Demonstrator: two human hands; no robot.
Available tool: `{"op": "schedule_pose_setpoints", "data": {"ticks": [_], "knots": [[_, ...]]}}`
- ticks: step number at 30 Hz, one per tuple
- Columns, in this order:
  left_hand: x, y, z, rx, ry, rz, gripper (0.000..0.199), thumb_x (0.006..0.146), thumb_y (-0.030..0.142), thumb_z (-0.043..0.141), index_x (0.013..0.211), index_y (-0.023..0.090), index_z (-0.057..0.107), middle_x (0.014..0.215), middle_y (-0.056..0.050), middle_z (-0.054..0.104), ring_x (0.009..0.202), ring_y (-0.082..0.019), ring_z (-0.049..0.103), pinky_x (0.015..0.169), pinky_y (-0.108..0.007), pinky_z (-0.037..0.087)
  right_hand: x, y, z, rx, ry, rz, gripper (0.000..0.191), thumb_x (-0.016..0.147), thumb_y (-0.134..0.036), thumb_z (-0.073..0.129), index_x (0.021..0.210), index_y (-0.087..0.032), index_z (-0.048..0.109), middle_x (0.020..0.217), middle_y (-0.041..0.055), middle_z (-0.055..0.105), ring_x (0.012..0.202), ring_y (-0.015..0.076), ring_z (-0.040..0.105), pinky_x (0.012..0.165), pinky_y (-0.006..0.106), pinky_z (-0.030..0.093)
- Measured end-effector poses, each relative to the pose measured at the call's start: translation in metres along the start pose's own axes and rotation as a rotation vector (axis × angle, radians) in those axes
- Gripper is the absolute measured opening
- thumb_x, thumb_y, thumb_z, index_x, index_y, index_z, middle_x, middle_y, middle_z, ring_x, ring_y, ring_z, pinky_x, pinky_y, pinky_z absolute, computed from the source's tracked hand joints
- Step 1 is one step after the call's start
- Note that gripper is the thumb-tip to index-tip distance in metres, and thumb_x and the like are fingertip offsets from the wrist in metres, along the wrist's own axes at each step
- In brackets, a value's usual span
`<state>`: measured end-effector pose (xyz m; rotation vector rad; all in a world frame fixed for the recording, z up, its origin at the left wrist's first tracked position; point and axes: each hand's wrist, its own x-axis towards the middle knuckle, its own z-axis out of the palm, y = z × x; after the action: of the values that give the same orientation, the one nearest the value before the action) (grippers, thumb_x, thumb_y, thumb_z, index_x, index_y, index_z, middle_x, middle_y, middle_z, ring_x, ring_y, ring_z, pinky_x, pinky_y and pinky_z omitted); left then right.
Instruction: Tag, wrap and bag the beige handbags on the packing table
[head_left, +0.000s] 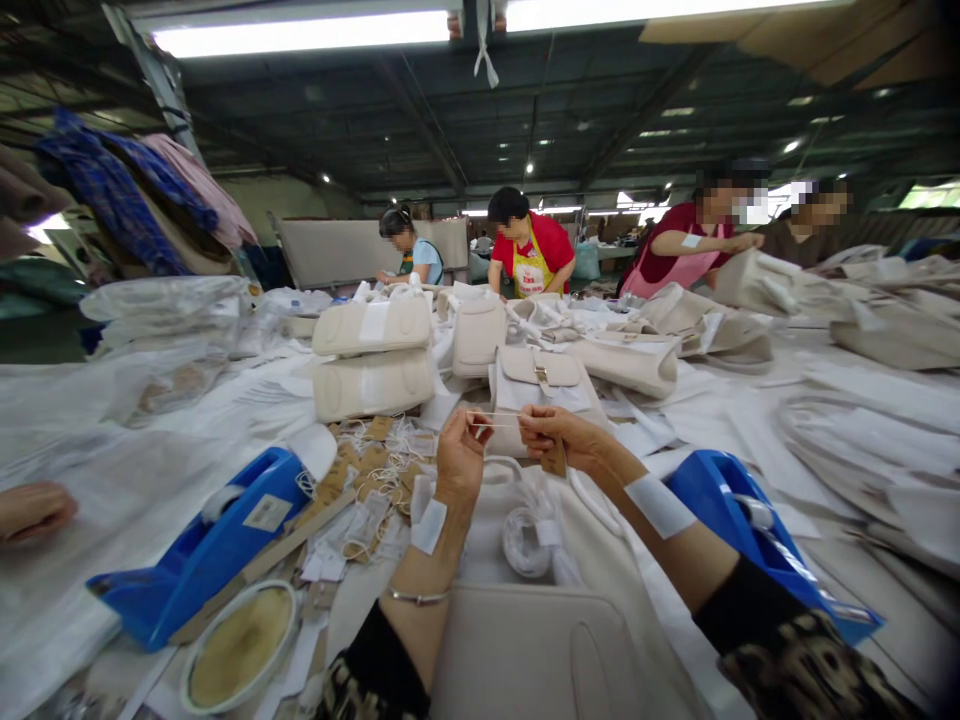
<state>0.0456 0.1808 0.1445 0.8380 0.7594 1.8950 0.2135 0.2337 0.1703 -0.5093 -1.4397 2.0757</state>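
Note:
A white string (501,417) is stretched between my two hands, above a cream handbag (525,630) that lies in front of me. My left hand (463,450) pinches one end of the string. My right hand (564,436) grips the other end, with a brown tag (554,458) hanging below its fingers. On the bag, a coiled clear strap or cord in wrapping (525,540) rests near the handle. Just left of my left hand is a pile of brown tags with white strings (375,470). White patches stick to both my forearms.
Blue tape dispensers stand at left (217,540) and right (750,530). A round dish of yellowish stuff (244,645) sits at lower left. Stacked cream bags (373,385) and a buckled bag (541,372) lie ahead. Another person's hand (34,512) rests at far left; several co-workers stand beyond.

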Motion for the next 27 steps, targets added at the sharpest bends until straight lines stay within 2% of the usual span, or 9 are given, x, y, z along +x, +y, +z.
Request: {"op": "schedule_pose_setpoints", "data": {"ticks": [5, 9, 13, 16, 18, 20, 22, 24, 27], "knots": [[-0.001, -0.011, -0.007, 0.291, 0.113, -0.014, 0.035, 0.081, 0.051, 0.053, 0.068, 0.020, 0.043, 0.060, 0.005, 0.050, 0.049, -0.008, 0.051, 0.047, -0.019, 0.039, 0.001, 0.000, -0.013, -0.061, 0.133, 0.007, 0.035, 0.065, -0.033, 0.085, 0.070, -0.015, 0.055, 0.062, -0.0060, 0.047, 0.045, 0.0019, 0.031, 0.046, 0.020, 0.029], [-0.005, -0.014, -0.005, 0.635, 0.077, -0.041, 0.032, 0.089, 0.046, 0.043, 0.070, 0.020, 0.048, 0.061, 0.003, 0.056, 0.046, -0.010, 0.055, 0.044, -0.020, 0.037, 0.001, -0.009, -0.012, -0.124, 0.242, -0.030, 0.040, 0.063, -0.042, 0.083, 0.068, -0.018, 0.052, 0.057, -0.0081, 0.040, 0.045, 0.0032, 0.029, 0.044, 0.020, 0.025], [-0.013, -0.017, -0.003, 1.015, -0.002, -0.109, 0.035, 0.093, 0.039, 0.041, 0.069, 0.019, 0.057, 0.067, -0.005, 0.066, 0.059, -0.017, 0.066, 0.061, -0.028, 0.048, 0.000, -0.019, -0.018, -0.265, 0.388, -0.063, 0.035, 0.068, -0.043, 0.078, 0.071, -0.018, 0.052, 0.053, -0.0099, 0.034, 0.044, 0.0045, 0.027, 0.043, 0.021, 0.023], [-0.020, -0.020, -0.003, 1.281, -0.054, -0.181, 0.026, 0.084, 0.026, 0.054, 0.063, 0.016, 0.064, 0.077, -0.015, 0.072, 0.085, -0.029, 0.071, 0.081, -0.039, 0.049, 0.003, -0.015, -0.027, -0.448, 0.524, -0.035, 0.025, 0.081, -0.037, 0.069, 0.075, -0.017, 0.055, 0.053, -0.0100, 0.035, 0.044, 0.0051, 0.029, 0.042, 0.020, 0.023], [-0.024, -0.021, -0.005, 1.409, -0.112, -0.225, 0.017, 0.077, 0.018, 0.059, 0.064, 0.015, 0.069, 0.085, -0.019, 0.074, 0.097, -0.035, 0.069, 0.089, -0.044, 0.047, 0.006, -0.004, -0.030, -0.595, 0.581, 0.060, 0.023, 0.088, -0.034, 0.065, 0.077, -0.015, 0.058, 0.057, -0.0082, 0.044, 0.045, 0.0052, 0.036, 0.042, 0.018, 0.029], [-0.025, -0.021, -0.006, 1.486, -0.179, -0.249, 0.017, 0.075, 0.014, 0.059, 0.072, 0.017, 0.075, 0.093, -0.016, 0.076, 0.102, -0.033, 0.068, 0.092, -0.042, 0.047, 0.012, 0.012, -0.031, -0.729, 0.595, 0.193, 0.021, 0.091, -0.033, 0.064, 0.083, -0.013, 0.062, 0.071, -0.0040, 0.058, 0.053, 0.0069, 0.049, 0.048, 0.019, 0.041], [-0.024, -0.020, -0.006, 1.528, -0.228, -0.252, 0.026, 0.074, 0.010, 0.057, 0.082, 0.022, 0.079, 0.099, -0.010, 0.077, 0.105, -0.028, 0.068, 0.092, -0.035, 0.048, 0.019, 0.029, -0.027, -0.828, 0.572, 0.316, 0.020, 0.092, -0.033, 0.063, 0.095, -0.013, 0.064, 0.089, 0.0007, 0.065, 0.068, 0.0110, 0.060, 0.058, 0.024, 0.051], [-0.023, -0.019, -0.006, 1.555, -0.246, -0.248, 0.033, 0.075, 0.008, 0.056, 0.090, 0.026, 0.079, 0.102, -0.005, 0.077, 0.105, -0.023, 0.068, 0.090, -0.029, 0.048, 0.024, 0.043, -0.022, -0.895, 0.521, 0.394, 0.024, 0.093, -0.034, 0.063, 0.107, -0.014, 0.063, 0.103, 0.0045, 0.066, 0.082, 0.0155, 0.064, 0.069, 0.031, 0.056], [-0.022, -0.020, -0.006, 1.586, -0.227, -0.248, 0.034, 0.075, 0.008, 0.056, 0.093, 0.027, 0.079, 0.100, -0.004, 0.077, 0.102, -0.022, 0.069, 0.085, -0.027, 0.049, 0.031, 0.053, -0.017, -0.970, 0.420, 0.400, 0.031, 0.093, -0.035, 0.062, 0.116, -0.015, 0.061, 0.116, 0.0070, 0.063, 0.094, 0.0199, 0.064, 0.078, 0.037, 0.057]]}}
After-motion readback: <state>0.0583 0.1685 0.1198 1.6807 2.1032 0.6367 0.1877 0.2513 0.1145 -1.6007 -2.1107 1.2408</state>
